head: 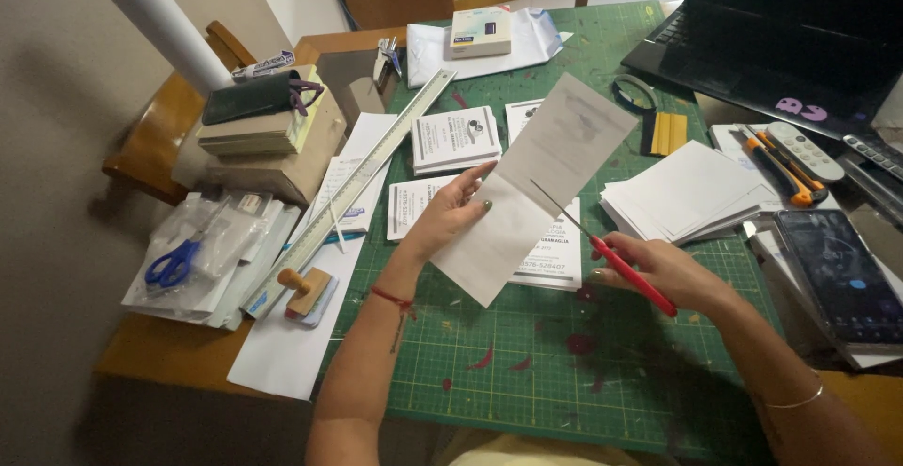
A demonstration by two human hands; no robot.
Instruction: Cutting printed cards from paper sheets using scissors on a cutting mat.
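My left hand [451,212] holds a long folded sheet of white paper [536,184] above the green cutting mat [527,353], thumb on its left edge. In my right hand [663,270] is a red-handled tool [621,264] whose thin metal blade runs up-left along the paper's fold. Small stacks of printed white cards [455,139] lie on the mat under and behind the paper.
A pile of blank white sheets [687,193] lies right of the paper, with a phone [837,273], an orange utility knife [776,167], a remote and a black laptop [781,33] beyond. A long metal ruler [362,174], wooden stamp [303,289], blue scissors [174,264] and boxes sit left.
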